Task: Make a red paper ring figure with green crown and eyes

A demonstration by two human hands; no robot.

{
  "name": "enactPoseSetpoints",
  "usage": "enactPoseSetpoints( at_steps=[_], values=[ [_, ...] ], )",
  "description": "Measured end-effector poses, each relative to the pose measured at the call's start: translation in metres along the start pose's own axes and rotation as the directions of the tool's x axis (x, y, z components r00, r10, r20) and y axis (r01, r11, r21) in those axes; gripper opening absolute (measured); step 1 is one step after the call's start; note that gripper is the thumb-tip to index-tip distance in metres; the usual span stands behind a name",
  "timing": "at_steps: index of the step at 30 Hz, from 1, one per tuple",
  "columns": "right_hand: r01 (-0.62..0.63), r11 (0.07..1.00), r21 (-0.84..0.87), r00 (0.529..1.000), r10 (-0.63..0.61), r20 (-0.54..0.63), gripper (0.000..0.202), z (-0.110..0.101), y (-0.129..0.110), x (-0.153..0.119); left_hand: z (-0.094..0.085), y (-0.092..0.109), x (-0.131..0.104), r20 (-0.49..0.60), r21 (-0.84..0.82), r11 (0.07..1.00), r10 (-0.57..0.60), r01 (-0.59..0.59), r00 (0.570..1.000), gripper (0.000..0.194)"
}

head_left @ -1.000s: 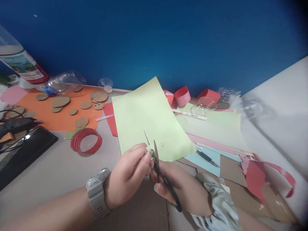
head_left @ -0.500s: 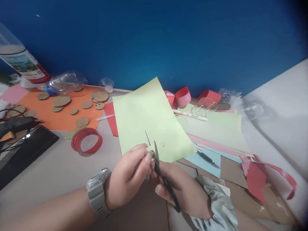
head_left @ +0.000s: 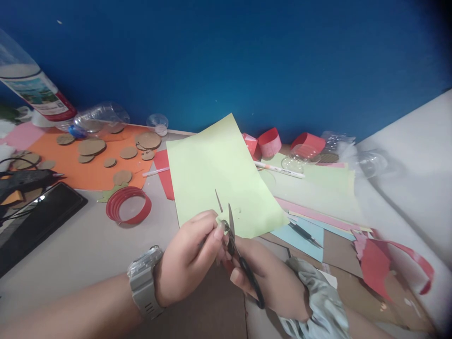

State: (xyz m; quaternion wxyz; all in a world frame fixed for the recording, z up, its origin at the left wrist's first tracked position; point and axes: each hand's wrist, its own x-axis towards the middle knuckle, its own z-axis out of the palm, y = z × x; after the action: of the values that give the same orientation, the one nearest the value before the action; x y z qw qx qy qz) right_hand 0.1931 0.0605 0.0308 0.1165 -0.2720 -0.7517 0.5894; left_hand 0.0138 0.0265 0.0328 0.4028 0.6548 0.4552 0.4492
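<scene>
My right hand [head_left: 273,275] grips a pair of black-handled scissors [head_left: 251,280], whose blades are spread apart and point away from me. Beside it, my left hand [head_left: 190,259], with a grey watch [head_left: 145,278] on the wrist, pinches a small light-green paper piece [head_left: 222,217] between thumb and fingers. That piece sits between the blades near the pivot; most of it is hidden by the fingers. Just beyond both hands lies a large light-green paper sheet [head_left: 212,165].
To the left are a red paper ring [head_left: 143,214], cardboard discs [head_left: 92,147] on orange paper [head_left: 76,174], a black phone [head_left: 45,221] and a glue gun [head_left: 26,181]. At right are a craft knife [head_left: 305,234], coloured papers and red scraps [head_left: 376,268]. A blue wall [head_left: 226,61] stands behind.
The whole view has shifted very slightly. Both hands keep nearly the same pose, and the scissor blades remain apart around the small paper piece.
</scene>
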Motion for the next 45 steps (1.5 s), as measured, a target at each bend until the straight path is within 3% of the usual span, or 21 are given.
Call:
enactPoseSetpoints(
  at_steps=[19,33,45],
  values=[
    [-0.014,0.999,-0.052,1.0,0.013,-0.021,0.02,0.0006,-0.0007,-0.001,0.0009,-0.0009,-0.001,-0.02,0.012,1.0,-0.026,0.026,0.999,0.032],
    [0.053,0.998,0.019,0.996,-0.051,-0.076,0.055,0.0036,-0.0011,0.0007,0.0036,-0.0017,-0.0031,-0.03,-0.001,1.0,-0.021,0.021,0.999,0.032],
    [-0.003,0.998,0.068,0.998,0.008,-0.065,0.058,0.0044,0.0,-0.0003,0.0023,-0.0006,-0.0026,-0.018,-0.009,1.0,-0.009,0.009,1.0,0.032]
  ],
)
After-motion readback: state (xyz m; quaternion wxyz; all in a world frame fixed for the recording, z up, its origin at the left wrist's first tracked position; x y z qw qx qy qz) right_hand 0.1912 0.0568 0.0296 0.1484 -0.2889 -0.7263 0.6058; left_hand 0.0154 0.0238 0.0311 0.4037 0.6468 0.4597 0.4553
